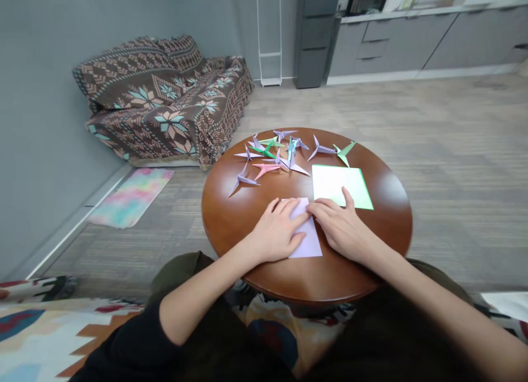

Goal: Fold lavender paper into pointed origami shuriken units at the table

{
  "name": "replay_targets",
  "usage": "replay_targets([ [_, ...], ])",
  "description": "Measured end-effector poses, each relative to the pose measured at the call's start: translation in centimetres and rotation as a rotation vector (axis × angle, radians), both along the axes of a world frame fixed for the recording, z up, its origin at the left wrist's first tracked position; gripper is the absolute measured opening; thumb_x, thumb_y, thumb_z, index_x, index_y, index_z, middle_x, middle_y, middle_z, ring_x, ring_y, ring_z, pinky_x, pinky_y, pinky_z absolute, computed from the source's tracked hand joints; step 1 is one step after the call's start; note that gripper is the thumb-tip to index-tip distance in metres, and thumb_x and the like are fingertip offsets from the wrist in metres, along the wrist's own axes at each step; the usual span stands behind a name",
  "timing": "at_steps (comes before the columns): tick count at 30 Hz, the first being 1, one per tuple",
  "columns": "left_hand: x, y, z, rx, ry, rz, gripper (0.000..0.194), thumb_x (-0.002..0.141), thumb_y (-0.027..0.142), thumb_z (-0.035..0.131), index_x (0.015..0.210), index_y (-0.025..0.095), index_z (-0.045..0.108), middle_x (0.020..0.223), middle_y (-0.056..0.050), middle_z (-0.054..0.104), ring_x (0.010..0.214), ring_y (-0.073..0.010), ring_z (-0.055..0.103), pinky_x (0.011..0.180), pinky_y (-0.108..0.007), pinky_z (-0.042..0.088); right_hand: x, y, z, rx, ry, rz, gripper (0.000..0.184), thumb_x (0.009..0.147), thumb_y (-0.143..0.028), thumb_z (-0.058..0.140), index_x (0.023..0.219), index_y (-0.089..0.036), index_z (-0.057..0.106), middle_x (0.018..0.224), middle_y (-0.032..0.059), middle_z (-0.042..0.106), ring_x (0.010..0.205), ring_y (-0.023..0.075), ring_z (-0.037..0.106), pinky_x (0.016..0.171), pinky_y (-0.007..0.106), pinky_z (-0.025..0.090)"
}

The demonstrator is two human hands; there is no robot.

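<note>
A folded sheet of lilac paper (pixel 308 243) lies on the round brown table in front of me. My left hand (pixel 281 228) rests flat across it, fingers spread, covering its left part. At the sheet's upper right edge, my right hand (pixel 340 225) has its fingertips drawn together on the paper, while an outer finger sticks up. Just beyond that hand is a stack of white sheets with a green edge (pixel 340 181). Folded paper pieces with pointed wings lie farther back, among them a pink one (pixel 267 169), a green one (pixel 344 153) and a lilac one (pixel 242 180).
The glossy round table (pixel 231 228) stands close before my knees. A sofa with a patterned cover (pixel 165 104) is at the back left, near a pastel mat (pixel 134 198). Grey kitchen cabinets (pixel 396 44) and a tall grey fridge (pixel 315 36) line the far wall.
</note>
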State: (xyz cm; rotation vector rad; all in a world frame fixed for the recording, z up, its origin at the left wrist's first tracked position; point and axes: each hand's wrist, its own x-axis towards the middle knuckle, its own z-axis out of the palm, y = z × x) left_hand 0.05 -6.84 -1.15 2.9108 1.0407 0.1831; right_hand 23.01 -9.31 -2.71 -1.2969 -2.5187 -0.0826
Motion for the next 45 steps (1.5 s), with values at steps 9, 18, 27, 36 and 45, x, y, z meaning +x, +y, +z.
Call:
replay_targets([
  [9,-0.2,0.1,-0.5,-0.017,-0.031,0.006,0.057,0.104,0.042,0.050,0.159,0.028,0.047,0.168,-0.017,0.043,0.156,-0.0323,0.039,0.129,-0.057,0.026,-0.5,2.1,0.6,-0.049,0.032,-0.097,0.035,0.101,-0.007,0.033,0.124,-0.020,0.057,0.125,0.0147,0.075,0.126,0.0301,0.062,0.123,0.069,0.004],
  [18,-0.2,0.3,-0.3,-0.059,-0.036,0.012,0.055,0.104,0.042,0.051,0.157,0.030,0.049,0.168,-0.018,0.042,0.157,-0.0320,0.038,0.130,-0.057,0.025,-0.3,1.1,0.4,0.002,0.127,0.009,0.034,0.097,-0.005,0.035,0.115,-0.019,0.060,0.113,0.0121,0.079,0.116,0.0277,0.069,0.125,0.064,0.011],
  [27,-0.2,0.4,-0.7,-0.060,-0.058,-0.005,0.053,0.105,0.042,0.049,0.156,0.026,0.048,0.170,-0.018,0.038,0.159,-0.0329,0.034,0.131,-0.057,0.023,-0.4,2.2,-0.3,-0.083,0.341,-0.090,0.034,0.103,-0.015,0.037,0.129,-0.016,0.059,0.138,0.0217,0.069,0.136,0.0337,0.061,0.119,0.063,0.037],
  [36,-0.4,0.4,-0.4,-0.148,-0.272,0.115,0.046,0.095,0.047,0.068,0.127,0.014,0.069,0.134,-0.018,0.067,0.123,-0.0361,0.059,0.104,-0.054,0.050,-0.8,1.7,2.6,-1.038,1.747,-0.411,0.008,0.091,-0.030,0.070,0.096,-0.025,0.073,0.140,0.0067,0.062,0.132,0.0314,0.062,0.099,0.052,0.063],
  [45,-1.3,0.8,0.5,-0.497,-0.640,0.277,0.061,0.093,0.048,0.072,0.141,0.011,0.064,0.141,-0.017,0.070,0.129,-0.0337,0.066,0.115,-0.049,0.048,-4.4,2.2,3.4,-0.892,1.609,-0.216,0.011,0.086,-0.034,0.078,0.094,-0.026,0.078,0.124,0.0056,0.072,0.128,0.0293,0.061,0.102,0.044,0.057],
])
